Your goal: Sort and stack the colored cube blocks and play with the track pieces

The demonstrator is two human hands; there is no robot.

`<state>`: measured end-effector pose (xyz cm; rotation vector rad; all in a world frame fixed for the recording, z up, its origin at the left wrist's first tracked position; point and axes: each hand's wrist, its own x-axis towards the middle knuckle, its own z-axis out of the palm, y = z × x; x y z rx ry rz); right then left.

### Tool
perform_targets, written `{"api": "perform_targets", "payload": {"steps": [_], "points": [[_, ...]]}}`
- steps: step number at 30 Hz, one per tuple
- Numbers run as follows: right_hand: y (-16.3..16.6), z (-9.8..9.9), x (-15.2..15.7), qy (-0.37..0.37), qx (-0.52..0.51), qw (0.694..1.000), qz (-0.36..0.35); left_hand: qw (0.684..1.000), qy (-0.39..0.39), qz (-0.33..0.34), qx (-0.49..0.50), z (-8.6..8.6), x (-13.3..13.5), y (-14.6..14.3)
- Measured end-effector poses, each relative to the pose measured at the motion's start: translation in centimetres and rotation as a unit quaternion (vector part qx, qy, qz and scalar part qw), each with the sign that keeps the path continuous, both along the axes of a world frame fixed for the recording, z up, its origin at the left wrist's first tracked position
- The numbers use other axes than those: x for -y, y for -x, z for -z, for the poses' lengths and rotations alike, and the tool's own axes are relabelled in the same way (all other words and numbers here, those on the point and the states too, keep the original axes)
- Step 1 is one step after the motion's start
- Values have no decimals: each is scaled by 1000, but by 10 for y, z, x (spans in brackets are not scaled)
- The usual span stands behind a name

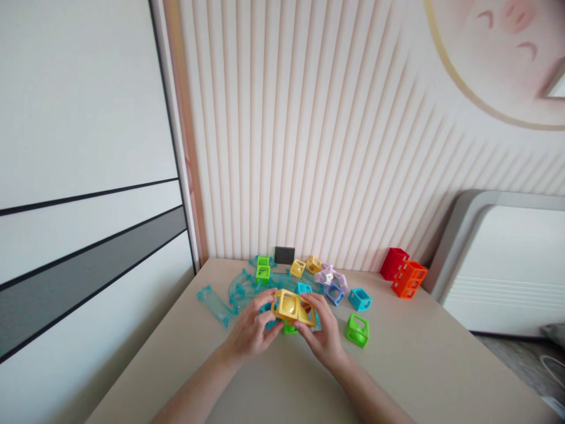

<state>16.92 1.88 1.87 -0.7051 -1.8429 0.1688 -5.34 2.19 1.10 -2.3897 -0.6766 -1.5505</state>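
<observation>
Both of my hands grip a yellow-orange block piece made of two joined open cubes, held just above the beige table. My left hand pinches its left end, fingers closed around the frame. My right hand clasps its right end the same way. A green cube peeks out under the held piece. Clear blue curved track pieces lie just beyond my left hand.
Loose cube frames lie behind my hands: green, blue, lilac, yellow, lime. A red and orange stack stands at the back right. A dark block leans on the ribbed wall. A white unit borders the right.
</observation>
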Motion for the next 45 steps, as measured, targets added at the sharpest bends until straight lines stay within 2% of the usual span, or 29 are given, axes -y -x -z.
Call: {"api": "perform_targets", "payload": {"steps": [3,7,12,18,24,32,39,45], "points": [[-5,7,7,-31,44,999,-3,999,38,34,16,3,-1,1],[-10,6,19,-62,100,993,-28,995,67,55,-41,6,0,-3],[-7,6,24,-35,97,994,-45,991,120,55,-28,8,4,-11],[-7,10,21,38,75,995,-44,981,172,87,31,7,7,-12],[-6,2,19,20,96,992,-80,965,244,91,12,6,8,-11],[-3,2,20,-20,97,992,-82,961,221,160,32,11,7,-13],[-5,3,18,-39,130,988,-76,947,293,129,8,8,9,-7],[-9,0,19,-94,172,979,-56,947,280,153,17,6,9,-7]]}}
